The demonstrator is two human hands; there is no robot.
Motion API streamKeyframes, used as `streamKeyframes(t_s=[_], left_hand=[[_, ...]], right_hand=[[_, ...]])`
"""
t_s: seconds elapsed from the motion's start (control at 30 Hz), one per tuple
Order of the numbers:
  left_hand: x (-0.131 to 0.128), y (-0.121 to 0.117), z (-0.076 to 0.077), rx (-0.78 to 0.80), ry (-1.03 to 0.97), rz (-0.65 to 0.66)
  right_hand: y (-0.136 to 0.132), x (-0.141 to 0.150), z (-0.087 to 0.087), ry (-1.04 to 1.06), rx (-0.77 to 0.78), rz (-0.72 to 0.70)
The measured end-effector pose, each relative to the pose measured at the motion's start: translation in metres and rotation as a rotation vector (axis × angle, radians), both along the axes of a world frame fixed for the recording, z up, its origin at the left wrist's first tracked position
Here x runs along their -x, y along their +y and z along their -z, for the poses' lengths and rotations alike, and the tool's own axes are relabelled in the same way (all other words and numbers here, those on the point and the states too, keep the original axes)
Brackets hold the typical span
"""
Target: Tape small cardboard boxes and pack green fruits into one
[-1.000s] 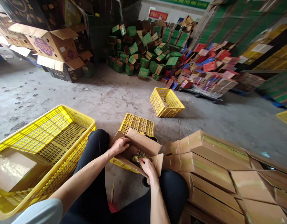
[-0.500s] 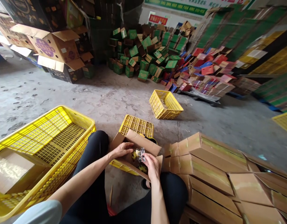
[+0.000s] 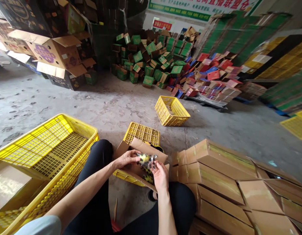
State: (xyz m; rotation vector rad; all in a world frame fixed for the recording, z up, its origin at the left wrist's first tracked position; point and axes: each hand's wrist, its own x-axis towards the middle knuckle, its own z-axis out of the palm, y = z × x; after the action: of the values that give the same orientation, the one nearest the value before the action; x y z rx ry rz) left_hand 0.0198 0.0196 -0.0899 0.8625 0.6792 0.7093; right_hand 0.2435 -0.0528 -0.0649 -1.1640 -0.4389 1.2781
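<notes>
Between my knees sits an open brown cardboard box, resting on a small yellow crate. Both hands hold a small clear-wrapped yellow and dark packet just above the box opening. My left hand pinches the packet's left end with its fingers closed. My right hand grips its right side from below, also closed. More of the same yellow and dark items lie inside the box under the packet.
A large yellow plastic crate holding flat cardboard stands at my left. Stacked flat brown cartons lie at my right. Another small yellow crate sits on the concrete floor ahead. Piles of green and red boxes line the back.
My right hand has come up out of the box with the wrapped packet, and my left hand has left the flap and closed on the packet's other end.
</notes>
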Motion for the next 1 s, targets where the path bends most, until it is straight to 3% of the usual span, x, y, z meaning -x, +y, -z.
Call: streamKeyframes(t_s=[0.23, 0.53, 0.77, 1.0], left_hand=[[0.002, -0.001, -0.004, -0.082, 0.05, -0.016], [-0.002, -0.001, -0.006, -0.104, -0.089, -0.039], [0.0, 0.0, 0.0, -0.12, 0.033, -0.032], [-0.002, -0.002, -0.002, -0.072, 0.04, -0.036]], right_hand=[[0.0, 0.006, -0.004, -0.082, -0.024, -0.002], [0.0, 0.007, 0.001, -0.14, -0.004, -0.087], [-0.004, 0.011, -0.003, -0.206, -0.043, -0.17], [-0.001, 0.01, 0.006, -0.253, -0.009, -0.172]])
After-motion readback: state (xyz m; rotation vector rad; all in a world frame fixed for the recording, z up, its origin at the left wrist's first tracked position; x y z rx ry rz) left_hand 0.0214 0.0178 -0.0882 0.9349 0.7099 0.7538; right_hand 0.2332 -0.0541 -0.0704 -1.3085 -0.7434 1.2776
